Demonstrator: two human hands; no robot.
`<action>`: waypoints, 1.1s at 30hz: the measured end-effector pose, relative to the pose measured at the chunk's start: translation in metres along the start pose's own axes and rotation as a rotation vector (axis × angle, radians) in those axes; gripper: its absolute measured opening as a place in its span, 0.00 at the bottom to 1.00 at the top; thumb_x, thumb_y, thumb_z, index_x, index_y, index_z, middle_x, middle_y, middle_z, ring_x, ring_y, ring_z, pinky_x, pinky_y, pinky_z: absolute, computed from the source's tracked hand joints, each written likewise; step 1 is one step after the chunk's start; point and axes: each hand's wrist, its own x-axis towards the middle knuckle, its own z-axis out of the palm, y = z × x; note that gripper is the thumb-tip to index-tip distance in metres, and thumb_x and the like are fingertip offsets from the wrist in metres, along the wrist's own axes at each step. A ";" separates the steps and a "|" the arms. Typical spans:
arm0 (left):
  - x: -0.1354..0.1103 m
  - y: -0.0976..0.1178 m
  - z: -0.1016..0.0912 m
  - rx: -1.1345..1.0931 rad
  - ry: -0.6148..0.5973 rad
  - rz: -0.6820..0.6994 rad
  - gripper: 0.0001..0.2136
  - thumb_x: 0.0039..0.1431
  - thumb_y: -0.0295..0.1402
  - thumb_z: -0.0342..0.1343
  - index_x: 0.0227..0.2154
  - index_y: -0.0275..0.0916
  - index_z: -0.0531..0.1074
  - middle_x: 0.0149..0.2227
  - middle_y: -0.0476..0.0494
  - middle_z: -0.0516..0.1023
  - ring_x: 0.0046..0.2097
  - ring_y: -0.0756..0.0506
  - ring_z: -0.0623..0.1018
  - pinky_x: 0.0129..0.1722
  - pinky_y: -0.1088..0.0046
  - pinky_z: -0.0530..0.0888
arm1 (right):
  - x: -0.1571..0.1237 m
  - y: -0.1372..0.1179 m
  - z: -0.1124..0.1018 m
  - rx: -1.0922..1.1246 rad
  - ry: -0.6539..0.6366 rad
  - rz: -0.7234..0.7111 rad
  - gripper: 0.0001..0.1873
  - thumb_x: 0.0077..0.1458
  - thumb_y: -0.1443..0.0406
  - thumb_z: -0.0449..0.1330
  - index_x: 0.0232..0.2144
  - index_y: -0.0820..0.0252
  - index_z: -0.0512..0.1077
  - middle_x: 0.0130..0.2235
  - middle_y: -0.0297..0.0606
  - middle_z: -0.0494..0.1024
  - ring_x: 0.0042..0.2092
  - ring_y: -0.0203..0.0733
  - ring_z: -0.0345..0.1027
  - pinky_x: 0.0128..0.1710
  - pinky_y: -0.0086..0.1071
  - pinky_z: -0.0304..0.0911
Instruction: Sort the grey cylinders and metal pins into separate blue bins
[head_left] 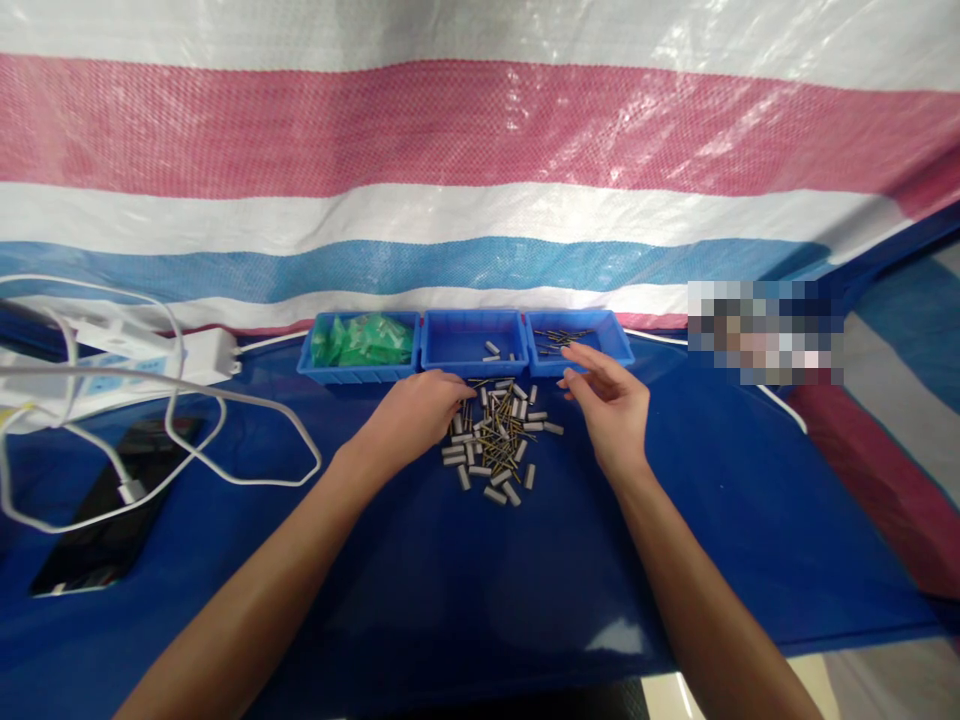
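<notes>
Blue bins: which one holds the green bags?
The left bin; the middle bin holds a few grey cylinders, the right bin thin pins.

Thin brass-coloured metal pins (501,440) lie mixed with matt pale-grey sleeves (495,494) on a smooth, faintly shiny blue table cover (465,600). The bins (465,366) at its far edge are smooth blue plastic. The striped tarpaulin (480,130) is glossy woven plastic.

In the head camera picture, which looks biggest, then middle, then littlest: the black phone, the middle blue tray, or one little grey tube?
1. black phone, though it lies nearer the camera, so its true size against the tray is unsure
2. middle blue tray
3. grey tube, by far the smallest
</notes>
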 end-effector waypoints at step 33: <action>0.001 0.031 -0.016 -0.875 0.298 -0.054 0.07 0.60 0.34 0.68 0.37 0.35 0.85 0.38 0.42 0.87 0.39 0.45 0.86 0.45 0.71 0.83 | -0.010 -0.008 0.009 0.107 -0.326 0.094 0.13 0.57 0.57 0.72 0.43 0.53 0.83 0.37 0.36 0.87 0.32 0.39 0.78 0.36 0.35 0.77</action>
